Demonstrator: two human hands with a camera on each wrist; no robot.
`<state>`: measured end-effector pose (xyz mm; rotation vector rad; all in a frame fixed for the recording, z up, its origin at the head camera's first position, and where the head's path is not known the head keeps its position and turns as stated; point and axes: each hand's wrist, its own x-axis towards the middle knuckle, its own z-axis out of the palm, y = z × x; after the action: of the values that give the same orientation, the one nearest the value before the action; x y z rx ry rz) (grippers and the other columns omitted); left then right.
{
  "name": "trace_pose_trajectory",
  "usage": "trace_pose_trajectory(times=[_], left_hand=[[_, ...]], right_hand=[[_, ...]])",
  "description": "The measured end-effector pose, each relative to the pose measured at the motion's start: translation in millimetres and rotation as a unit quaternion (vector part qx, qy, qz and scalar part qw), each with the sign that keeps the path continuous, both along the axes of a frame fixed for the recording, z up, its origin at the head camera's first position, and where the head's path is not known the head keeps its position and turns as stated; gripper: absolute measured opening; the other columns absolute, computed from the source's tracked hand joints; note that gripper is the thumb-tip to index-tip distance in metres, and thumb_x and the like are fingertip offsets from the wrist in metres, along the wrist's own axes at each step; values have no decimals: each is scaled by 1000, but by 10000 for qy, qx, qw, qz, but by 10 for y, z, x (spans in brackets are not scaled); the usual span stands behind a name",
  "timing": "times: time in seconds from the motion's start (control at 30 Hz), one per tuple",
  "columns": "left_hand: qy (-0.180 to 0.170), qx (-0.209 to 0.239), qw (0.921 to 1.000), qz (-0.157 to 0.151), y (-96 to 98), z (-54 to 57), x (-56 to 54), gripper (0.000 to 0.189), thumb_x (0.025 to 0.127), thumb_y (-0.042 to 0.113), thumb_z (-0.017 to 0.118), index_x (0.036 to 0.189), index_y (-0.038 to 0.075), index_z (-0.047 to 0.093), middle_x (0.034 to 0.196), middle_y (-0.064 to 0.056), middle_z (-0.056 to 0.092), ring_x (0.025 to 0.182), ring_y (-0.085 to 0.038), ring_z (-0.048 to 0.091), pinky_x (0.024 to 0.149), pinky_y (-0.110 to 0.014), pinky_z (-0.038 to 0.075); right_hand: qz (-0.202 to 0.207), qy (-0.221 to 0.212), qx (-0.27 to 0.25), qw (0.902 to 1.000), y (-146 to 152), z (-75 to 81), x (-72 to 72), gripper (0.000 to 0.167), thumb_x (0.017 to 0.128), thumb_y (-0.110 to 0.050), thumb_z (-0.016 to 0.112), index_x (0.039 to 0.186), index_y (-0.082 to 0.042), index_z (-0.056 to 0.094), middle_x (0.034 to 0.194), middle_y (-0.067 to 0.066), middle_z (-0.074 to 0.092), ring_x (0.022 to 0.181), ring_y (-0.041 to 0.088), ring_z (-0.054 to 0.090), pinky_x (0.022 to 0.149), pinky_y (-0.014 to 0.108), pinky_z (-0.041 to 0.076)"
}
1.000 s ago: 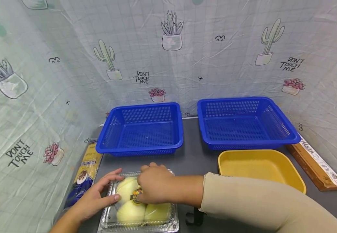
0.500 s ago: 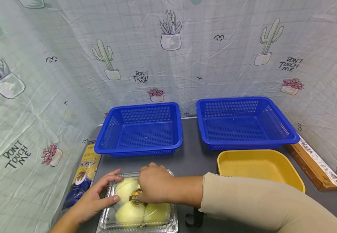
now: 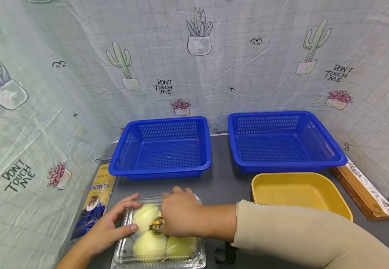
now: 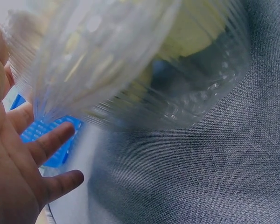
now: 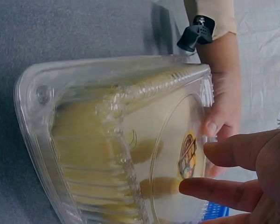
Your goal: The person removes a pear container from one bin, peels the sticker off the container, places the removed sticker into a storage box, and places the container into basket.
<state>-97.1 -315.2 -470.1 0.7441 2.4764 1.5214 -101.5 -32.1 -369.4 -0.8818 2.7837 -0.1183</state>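
A clear plastic clamshell container (image 3: 123,252) stands at the near edge of the head view. Several round, pale yellow-green fruits (image 3: 150,244) show through it, and a round dark-and-yellow sticker (image 3: 157,226) is on its lid. My left hand (image 3: 112,223) rests on its left side, thumb on the lid and fingers spread. My right hand (image 3: 180,213) reaches over the lid, its fingers hiding part of it. In the right wrist view, its thumb and straight forefinger (image 5: 219,192) are apart beside the sticker. The left wrist view shows several extended left fingers (image 4: 51,143).
Two blue baskets (image 3: 162,173) (image 3: 288,164) stand at the back. A yellow tray (image 3: 300,176) is right of the container, partly behind my right sleeve. A blue-and-gold packet (image 3: 95,200) lies at far left. A long brown-and-white box with "PASTA" lettering (image 3: 363,188) lies at far right.
The head view has shifted very slightly. Both hands stay at nearly the same places on the container, which has not visibly moved.
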Motion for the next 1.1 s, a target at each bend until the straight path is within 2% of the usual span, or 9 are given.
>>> trace_pose_trajectory(times=[0.23, 0.4, 0.57, 0.77, 0.9, 1.1], left_hand=[[-35, 76, 9999, -72, -4, 8, -9, 49, 97, -1, 72, 142, 16, 60, 166, -25, 36, 151, 3, 30, 112, -10, 23], [-62, 58, 10000, -51, -11, 5, -6, 50, 98, -1, 72, 143, 17, 60, 166, -25, 36, 150, 3, 30, 111, -10, 25], [-54, 30, 10000, -10, -5, -7, -9, 49, 97, -1, 73, 142, 17, 61, 166, -25, 37, 150, 4, 30, 110, -10, 25], [-18, 19, 10000, 10, 9, -1, -5, 49, 97, 0, 73, 141, 17, 61, 165, -25, 38, 149, 4, 30, 111, -10, 25], [-52, 11, 10000, 26, 9, 2, -3, 49, 98, 1, 73, 142, 18, 61, 166, -24, 38, 149, 6, 29, 111, -9, 25], [-64, 56, 10000, -1, 9, -9, -6, 49, 98, 0, 73, 143, 17, 60, 167, -23, 37, 150, 6, 29, 111, -8, 24]], right_hand=[[-100, -181, -66, 9998, 8, 11, -6, 42, 87, -52, 79, 58, -27, 63, 153, -8, 60, 133, 20, 53, 111, 50, 41], [-207, -296, -390, 9986, 16, -12, -21, 37, 84, -45, 82, 56, -28, 64, 153, -10, 60, 137, 23, 51, 115, 60, 38], [-295, -191, -566, 9978, 9, -70, -41, 34, 81, -37, 84, 56, -29, 64, 152, -11, 60, 139, 25, 50, 118, 66, 33], [-261, 70, -544, 9982, 0, -134, -46, 36, 79, -30, 84, 52, -29, 60, 151, -11, 61, 139, 26, 50, 118, 67, 32], [-253, 159, -517, 9982, -15, -170, -53, 34, 78, -33, 85, 55, -28, 61, 149, -12, 62, 137, 24, 50, 118, 68, 32], [-98, 318, -555, 9979, -35, -224, -60, 40, 81, -49, 85, 55, -29, 62, 151, -12, 60, 142, 24, 47, 118, 70, 31]])
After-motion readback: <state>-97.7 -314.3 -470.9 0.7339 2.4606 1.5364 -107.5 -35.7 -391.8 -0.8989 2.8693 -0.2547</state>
